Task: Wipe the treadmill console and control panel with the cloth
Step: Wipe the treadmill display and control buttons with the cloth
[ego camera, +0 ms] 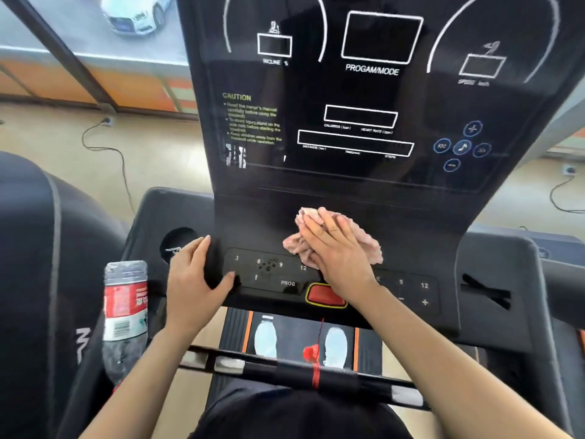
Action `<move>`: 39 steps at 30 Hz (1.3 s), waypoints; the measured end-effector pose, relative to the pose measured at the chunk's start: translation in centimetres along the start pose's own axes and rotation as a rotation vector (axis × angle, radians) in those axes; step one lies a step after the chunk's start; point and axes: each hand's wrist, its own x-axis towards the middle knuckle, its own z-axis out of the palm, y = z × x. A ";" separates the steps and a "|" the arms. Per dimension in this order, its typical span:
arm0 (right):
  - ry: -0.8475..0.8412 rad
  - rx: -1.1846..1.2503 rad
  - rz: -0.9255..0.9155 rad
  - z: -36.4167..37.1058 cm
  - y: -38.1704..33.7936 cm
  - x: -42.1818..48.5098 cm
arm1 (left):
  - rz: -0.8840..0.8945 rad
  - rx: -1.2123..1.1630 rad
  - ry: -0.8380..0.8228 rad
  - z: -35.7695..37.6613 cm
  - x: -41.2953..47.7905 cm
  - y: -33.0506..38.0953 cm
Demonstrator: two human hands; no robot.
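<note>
So I had my right hand (335,248) flat on the pink cloth (367,245), fingers (316,220) straight, pressing it onto the console (348,90) just above the control panel (278,280). The cloth bunched out under and beside them, while my left hand (193,277) gripped the control panel's left edge.

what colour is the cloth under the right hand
Pale pink; the cloth shows best in the head view, under the right hand.
</note>
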 end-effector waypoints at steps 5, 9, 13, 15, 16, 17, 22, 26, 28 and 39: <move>-0.087 -0.020 -0.100 0.6 -3.6 3.5 | 0.002 0.014 -0.086 0.3 -1.9 -2.4; -0.156 0.093 -0.163 0.6 -6.3 6.2 | 0.038 -0.069 -0.115 -0.2 -2.1 -3.4; -0.224 0.240 -0.217 0.6 -9.3 8.2 | 0.074 -0.165 -0.138 -1.0 -2.1 -4.7; -0.244 0.254 -0.217 1.2 -10.8 8.4 | 0.055 -0.236 -0.101 -1.3 -2.3 -5.2; -0.236 0.268 -0.211 1.5 -11.4 8.3 | 0.032 -0.275 -0.057 -1.4 -2.5 -5.4; -0.218 0.286 -0.200 1.6 -12.0 8.0 | 0.011 -0.306 -0.001 -1.4 -2.7 -5.6; -0.148 0.348 -0.068 1.2 -14.0 5.2 | 0.134 -0.289 0.198 -1.2 -3.1 -5.6; 0.108 0.345 0.165 0.0 -13.8 0.1 | 0.463 -0.245 0.126 -1.4 -1.2 -3.5; 0.184 0.304 0.328 0.0 -13.2 -3.8 | 0.643 -0.154 0.018 -1.1 1.0 -2.5; 0.172 0.136 1.210 0.5 -10.3 -14.2 | 0.848 0.607 -0.388 1.7 3.9 -0.8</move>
